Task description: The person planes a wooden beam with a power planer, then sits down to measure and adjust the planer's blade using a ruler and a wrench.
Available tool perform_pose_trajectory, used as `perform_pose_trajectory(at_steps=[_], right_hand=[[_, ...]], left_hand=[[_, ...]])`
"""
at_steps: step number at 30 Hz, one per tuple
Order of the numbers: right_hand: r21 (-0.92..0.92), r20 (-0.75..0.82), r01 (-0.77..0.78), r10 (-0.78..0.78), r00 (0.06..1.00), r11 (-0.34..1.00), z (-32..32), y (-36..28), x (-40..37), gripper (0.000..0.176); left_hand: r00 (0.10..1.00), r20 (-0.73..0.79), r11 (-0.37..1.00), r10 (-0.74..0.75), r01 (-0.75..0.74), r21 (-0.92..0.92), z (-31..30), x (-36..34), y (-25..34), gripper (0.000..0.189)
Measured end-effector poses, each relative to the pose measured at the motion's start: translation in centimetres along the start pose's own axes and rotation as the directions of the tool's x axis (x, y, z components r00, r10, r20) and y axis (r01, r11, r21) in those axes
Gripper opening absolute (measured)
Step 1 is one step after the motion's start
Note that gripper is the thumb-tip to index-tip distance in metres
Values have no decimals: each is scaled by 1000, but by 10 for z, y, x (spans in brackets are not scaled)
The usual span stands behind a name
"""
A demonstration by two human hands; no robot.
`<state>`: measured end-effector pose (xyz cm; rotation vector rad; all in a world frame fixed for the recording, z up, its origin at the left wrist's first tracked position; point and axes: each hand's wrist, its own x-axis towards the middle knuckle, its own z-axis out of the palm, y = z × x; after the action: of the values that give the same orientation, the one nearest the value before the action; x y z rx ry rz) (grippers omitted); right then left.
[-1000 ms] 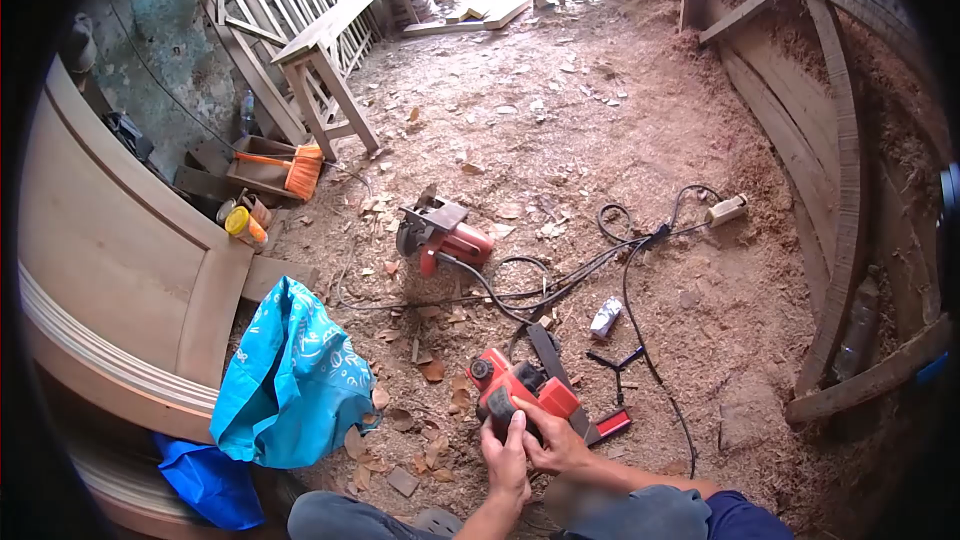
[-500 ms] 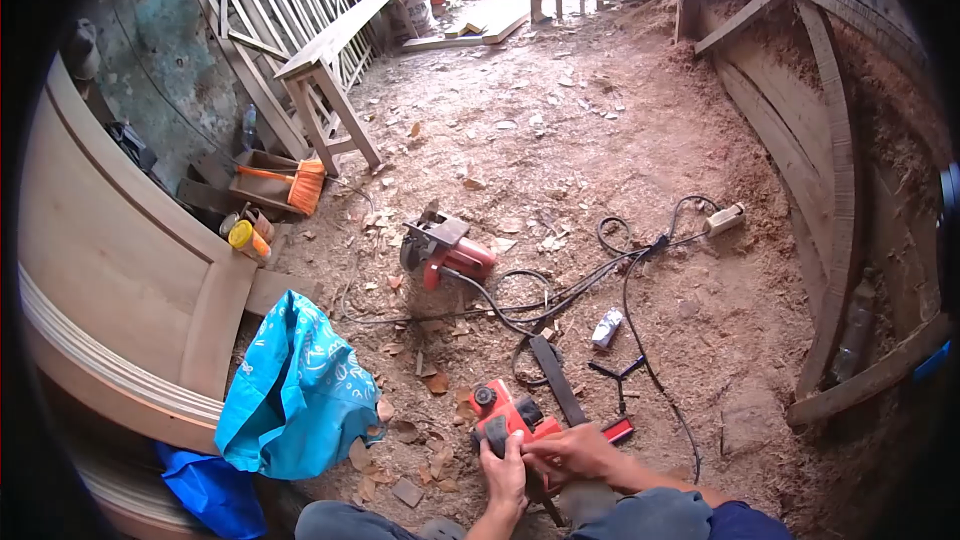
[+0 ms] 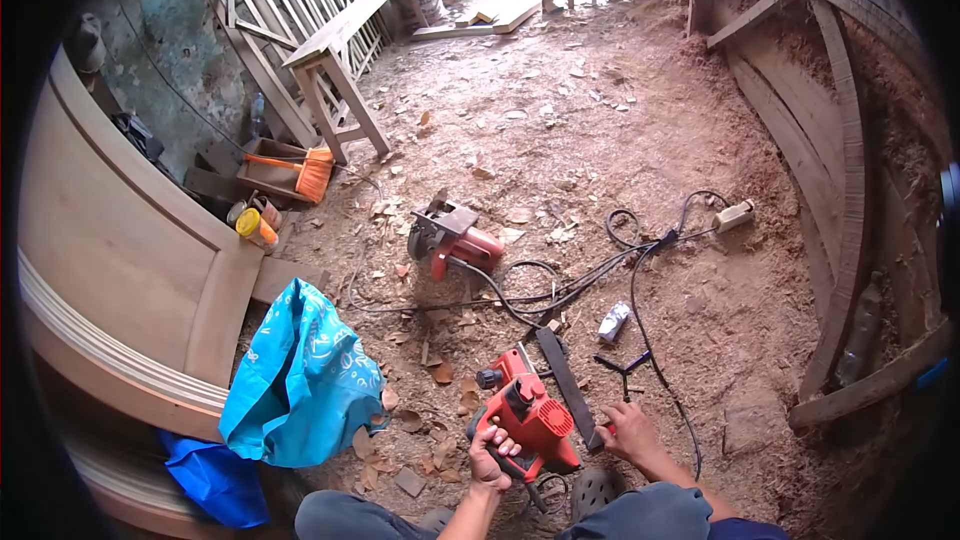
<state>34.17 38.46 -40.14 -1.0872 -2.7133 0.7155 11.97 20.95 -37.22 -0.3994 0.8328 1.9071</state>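
Note:
The red power tool point(image 3: 535, 418), with a black knob at its front, is tilted in my left hand point(image 3: 493, 454), whose fingers wrap round its side. My right hand point(image 3: 633, 435) is to the right of the tool, apart from it, its fingers closed on a small red item mostly hidden by them. A dark flat bar point(image 3: 566, 386) lies between the tool and my right hand. Just beyond my right hand are a black three-armed wrench point(image 3: 625, 370) and a small white packet point(image 3: 614, 321) on the ground.
A red circular saw point(image 3: 456, 242) lies ahead, its cable running to a socket block point(image 3: 735, 216). A blue bag point(image 3: 300, 380) and wooden panels point(image 3: 130, 210) stand left. An orange broom point(image 3: 315, 176) and bench point(image 3: 345, 25) are farther back. Curved timber point(image 3: 850, 190) borders the right.
My right hand has moved right, off the power tool. The tool has turned in my left hand and now shows its vented side. The view has shifted slightly.

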Motion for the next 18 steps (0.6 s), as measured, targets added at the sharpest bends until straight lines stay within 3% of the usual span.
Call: perform_pose_trajectory(at_steps=[11,13,16,18], right_hand=[[-12,155,97,-94,983,995,22,24,-9,40],[-53,161,165,-155,975,985,25,30,-8,43],[-94,276,213,-180,944,972,12,27,-5,49],[-110,287,243,-203,936,964,15,32,-3,50]], left_hand=[[992,67,992,-102,107,-64,-46,12,-7,32],[995,69,998,-66,65,17,-49,12,-7,33],[998,-5,995,-59,59,77,-52,13,-4,14],[995,-34,995,-95,97,38,-58,12,1,14]])
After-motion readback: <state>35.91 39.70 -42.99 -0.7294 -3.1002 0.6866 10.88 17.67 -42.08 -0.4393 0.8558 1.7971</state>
